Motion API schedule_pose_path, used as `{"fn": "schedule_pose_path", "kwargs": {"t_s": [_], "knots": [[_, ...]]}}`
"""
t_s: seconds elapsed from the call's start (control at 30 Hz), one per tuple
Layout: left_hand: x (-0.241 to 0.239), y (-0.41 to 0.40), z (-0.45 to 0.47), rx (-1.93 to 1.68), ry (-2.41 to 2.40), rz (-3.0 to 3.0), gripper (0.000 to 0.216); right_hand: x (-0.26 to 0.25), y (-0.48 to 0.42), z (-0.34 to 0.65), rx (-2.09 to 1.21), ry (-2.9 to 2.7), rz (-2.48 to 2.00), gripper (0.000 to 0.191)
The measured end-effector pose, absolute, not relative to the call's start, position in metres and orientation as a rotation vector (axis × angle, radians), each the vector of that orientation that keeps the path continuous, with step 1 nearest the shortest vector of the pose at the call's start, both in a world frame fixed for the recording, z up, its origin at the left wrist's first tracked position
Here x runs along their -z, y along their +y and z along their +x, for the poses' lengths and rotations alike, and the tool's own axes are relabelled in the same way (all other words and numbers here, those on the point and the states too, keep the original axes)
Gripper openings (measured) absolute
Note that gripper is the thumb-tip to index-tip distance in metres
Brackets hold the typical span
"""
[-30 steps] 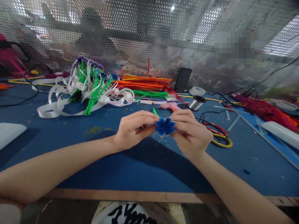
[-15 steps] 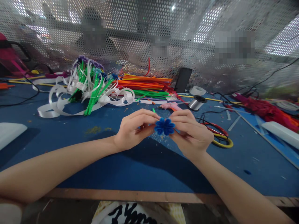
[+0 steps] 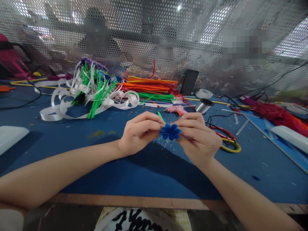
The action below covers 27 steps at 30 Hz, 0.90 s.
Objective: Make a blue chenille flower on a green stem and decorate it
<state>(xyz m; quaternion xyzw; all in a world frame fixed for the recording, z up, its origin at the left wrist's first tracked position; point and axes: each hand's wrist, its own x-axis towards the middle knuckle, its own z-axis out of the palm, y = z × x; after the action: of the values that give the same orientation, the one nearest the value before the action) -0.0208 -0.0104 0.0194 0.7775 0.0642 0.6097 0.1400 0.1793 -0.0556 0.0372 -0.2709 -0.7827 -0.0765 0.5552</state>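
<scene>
Between my two hands is a blue pipe-cleaner flower (image 3: 170,132), its petals facing me. My left hand (image 3: 141,132) pinches it from the left, fingers closed at the petals' edge. From the right, my right hand (image 3: 198,136) grips the flower with thumb and fingers. A green pipe-cleaner stem (image 3: 160,116) pokes out behind, beside my left fingertips. The rest of the stem is hidden by the flower and fingers. Both hands are above the blue table (image 3: 134,179).
Finished pipe-cleaner flowers with white ribbons (image 3: 96,86) lie at the back left. Behind my hands are orange pipe cleaners (image 3: 151,85), green pipe cleaners (image 3: 156,97), a pink glue gun (image 3: 175,109) and a wire spool (image 3: 203,106). Yellow-handled scissors (image 3: 232,146) lie right. A perforated metal screen (image 3: 134,41) stands behind.
The flower has turned slightly, its petals looking more spread, and more of the green stem shows behind it. Both hands keep their hold in nearly the same place.
</scene>
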Motion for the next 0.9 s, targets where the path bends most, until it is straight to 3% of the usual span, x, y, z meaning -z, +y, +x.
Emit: {"fn": "schedule_pose_path", "kwargs": {"t_s": [0.33, 0.63, 0.9], "knots": [[-0.018, -0.01, -0.024, -1.723, 0.106, 2.299, 0.014, -0.038, -0.062, 0.18, 0.303, -1.894, -0.66, 0.035], [-0.011, -0.004, -0.029, -1.687, -0.027, 2.499, 0.017, -0.042, -0.066, 0.185, 0.445, -2.001, -0.565, 0.023], [-0.018, 0.002, -0.032, -1.657, 0.035, 2.516, 0.016, -0.041, -0.057, 0.187, 0.407, -2.025, -0.57, 0.023]]}}
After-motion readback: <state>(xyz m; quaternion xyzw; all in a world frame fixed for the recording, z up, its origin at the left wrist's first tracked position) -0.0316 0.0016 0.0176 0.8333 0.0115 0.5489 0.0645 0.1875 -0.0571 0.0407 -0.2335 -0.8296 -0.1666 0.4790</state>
